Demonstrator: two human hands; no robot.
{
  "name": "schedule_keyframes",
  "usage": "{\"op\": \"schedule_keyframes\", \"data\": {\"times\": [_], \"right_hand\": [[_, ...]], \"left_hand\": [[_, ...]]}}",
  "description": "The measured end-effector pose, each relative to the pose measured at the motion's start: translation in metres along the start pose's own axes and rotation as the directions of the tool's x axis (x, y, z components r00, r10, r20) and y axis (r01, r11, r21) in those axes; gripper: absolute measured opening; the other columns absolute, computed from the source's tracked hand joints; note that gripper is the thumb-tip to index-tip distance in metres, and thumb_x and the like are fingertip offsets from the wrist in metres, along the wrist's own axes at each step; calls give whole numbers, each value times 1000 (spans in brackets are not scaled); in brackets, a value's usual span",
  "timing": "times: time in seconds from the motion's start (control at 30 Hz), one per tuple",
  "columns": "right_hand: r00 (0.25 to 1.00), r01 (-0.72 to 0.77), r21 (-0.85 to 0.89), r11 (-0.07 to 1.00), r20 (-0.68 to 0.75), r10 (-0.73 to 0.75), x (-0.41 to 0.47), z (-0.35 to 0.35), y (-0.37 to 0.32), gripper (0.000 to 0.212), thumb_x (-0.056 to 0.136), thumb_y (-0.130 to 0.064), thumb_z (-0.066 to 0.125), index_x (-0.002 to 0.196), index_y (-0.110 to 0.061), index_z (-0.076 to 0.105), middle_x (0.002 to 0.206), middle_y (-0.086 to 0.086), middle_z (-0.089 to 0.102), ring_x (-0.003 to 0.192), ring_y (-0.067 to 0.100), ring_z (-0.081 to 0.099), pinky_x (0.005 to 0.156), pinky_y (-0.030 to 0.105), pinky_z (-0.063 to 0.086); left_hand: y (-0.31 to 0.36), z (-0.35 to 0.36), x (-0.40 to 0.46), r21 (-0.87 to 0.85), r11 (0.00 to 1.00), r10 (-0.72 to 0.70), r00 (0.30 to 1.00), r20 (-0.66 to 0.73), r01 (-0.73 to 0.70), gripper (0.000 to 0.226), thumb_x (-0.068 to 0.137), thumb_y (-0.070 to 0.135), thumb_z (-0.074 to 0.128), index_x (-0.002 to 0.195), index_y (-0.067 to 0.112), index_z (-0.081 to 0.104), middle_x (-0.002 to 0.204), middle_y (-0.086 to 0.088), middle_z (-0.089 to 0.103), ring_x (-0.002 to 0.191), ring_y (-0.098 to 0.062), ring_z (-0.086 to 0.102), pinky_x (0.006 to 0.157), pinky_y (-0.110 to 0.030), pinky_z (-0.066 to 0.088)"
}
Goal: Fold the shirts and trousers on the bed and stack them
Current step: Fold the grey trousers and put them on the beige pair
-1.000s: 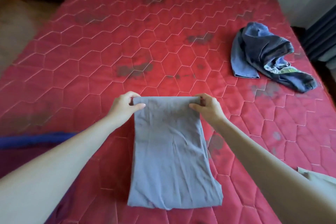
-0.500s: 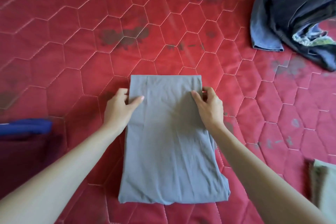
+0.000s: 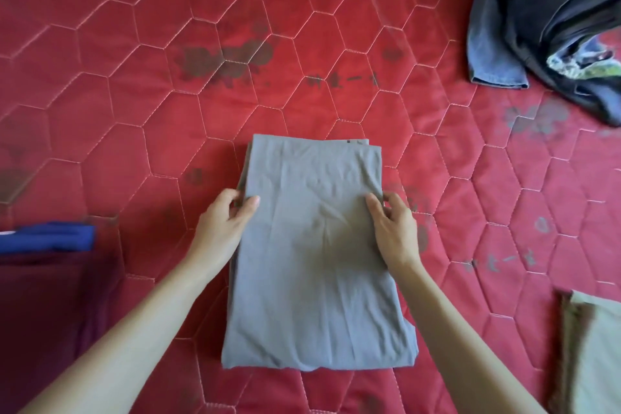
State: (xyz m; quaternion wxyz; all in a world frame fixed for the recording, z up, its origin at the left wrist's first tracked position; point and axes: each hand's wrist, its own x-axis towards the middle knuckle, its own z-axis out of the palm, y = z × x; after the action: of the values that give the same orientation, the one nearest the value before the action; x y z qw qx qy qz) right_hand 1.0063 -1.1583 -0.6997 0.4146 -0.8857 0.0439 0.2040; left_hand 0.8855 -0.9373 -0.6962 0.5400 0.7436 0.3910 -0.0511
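Observation:
A grey garment [image 3: 316,265], folded into a long rectangle, lies flat on the red quilted bed [image 3: 134,104] in front of me. My left hand [image 3: 223,228] pinches its left edge, thumb on top and fingers curled under the layers. My right hand [image 3: 393,228] grips the right edge the same way, level with the left. A crumpled heap of dark blue and black clothes [image 3: 544,27] lies unfolded at the upper right.
Folded maroon clothing [image 3: 43,306] with a blue piece [image 3: 57,237] on it sits at the left edge. A folded beige garment [image 3: 591,353] lies at the lower right. The red mattress carries dark stains.
The grey garment's far end, held up a second ago, now lies flat on the bed. Both hands have slid back along its side edges towards me. The camera has tilted down.

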Motion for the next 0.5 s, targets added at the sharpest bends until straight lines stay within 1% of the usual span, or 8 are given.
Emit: {"op": "schedule_keyframes", "data": {"times": [0.07, 0.13, 0.2, 0.27, 0.33, 0.4, 0.47, 0.5], "right_hand": [[999, 5, -70, 998, -35, -7, -4, 3, 6, 28, 93, -37, 60, 85, -11, 55, 65, -5, 50, 66, 18, 48, 58, 25, 35], [1000, 15, -80, 997, -11, -16, -11, -2, 6, 41, 87, -44, 64, 78, -7, 48, 63, -2, 45, 61, 16, 43, 58, 31, 37], [993, 27, 19, 999, 117, -29, -22, -13, 7, 44, 80, -50, 66, 84, -8, 50, 69, 5, 55, 64, 23, 51, 61, 41, 46], [966, 18, 124, 992, 252, -50, -33, -25, 12, 39, 77, -51, 68, 90, -17, 54, 82, 7, 64, 75, 30, 59, 69, 44, 52], [948, 39, 10, 999, 316, -40, -42, -31, 20, 35, 79, -47, 71, 88, -17, 53, 75, 3, 60, 70, 26, 54, 65, 38, 50], [945, 64, -153, 986, 326, -11, -46, -30, 30, 41, 82, -36, 73, 79, -7, 46, 66, 2, 47, 62, 19, 44, 57, 28, 39], [947, 81, -189, 979, 322, -16, -48, -29, 30, 41, 84, -29, 73, 72, -7, 41, 64, -2, 42, 60, 15, 39, 54, 23, 33], [945, 79, -169, 983, 326, -20, -48, -29, 29, 39, 85, -27, 72, 74, -4, 44, 66, 2, 46, 61, 19, 43, 56, 25, 36]], "left_hand": [[-2, 5, -4, 124, 992, -18, 1000, 17, 16, 24, 89, 38, 66, 91, 14, 63, 83, 2, 71, 84, -19, 67, 78, -41, 50], [0, 4, -11, 124, 992, 6, 1000, 26, -9, 27, 87, 38, 68, 84, 13, 61, 77, 0, 69, 77, -20, 66, 73, -44, 50], [-2, 1, -21, 55, 998, 21, 999, 41, -23, 31, 86, 42, 66, 86, 12, 57, 78, -5, 68, 76, -24, 64, 70, -47, 49], [-7, -1, -33, 19, 1000, -3, 998, 64, 2, 28, 86, 44, 64, 90, 17, 56, 81, 1, 69, 77, -14, 66, 68, -39, 49], [-18, 1, -46, 90, 995, -56, 995, 83, 48, 19, 88, 37, 67, 98, 23, 61, 88, 11, 71, 86, -5, 67, 74, -32, 51], [-28, 5, -56, 152, 984, -106, 990, 89, 92, 21, 87, 31, 69, 102, 17, 65, 96, 6, 72, 94, -13, 67, 82, -39, 52], [-32, 6, -63, 110, 988, -115, 991, 66, 108, 18, 88, 29, 69, 99, 15, 67, 94, 5, 72, 91, -14, 68, 82, -41, 52], [-31, 6, -66, 59, 993, -105, 993, 56, 102, 15, 89, 29, 68, 99, 18, 67, 94, 7, 73, 91, -11, 68, 82, -40, 53]]}}
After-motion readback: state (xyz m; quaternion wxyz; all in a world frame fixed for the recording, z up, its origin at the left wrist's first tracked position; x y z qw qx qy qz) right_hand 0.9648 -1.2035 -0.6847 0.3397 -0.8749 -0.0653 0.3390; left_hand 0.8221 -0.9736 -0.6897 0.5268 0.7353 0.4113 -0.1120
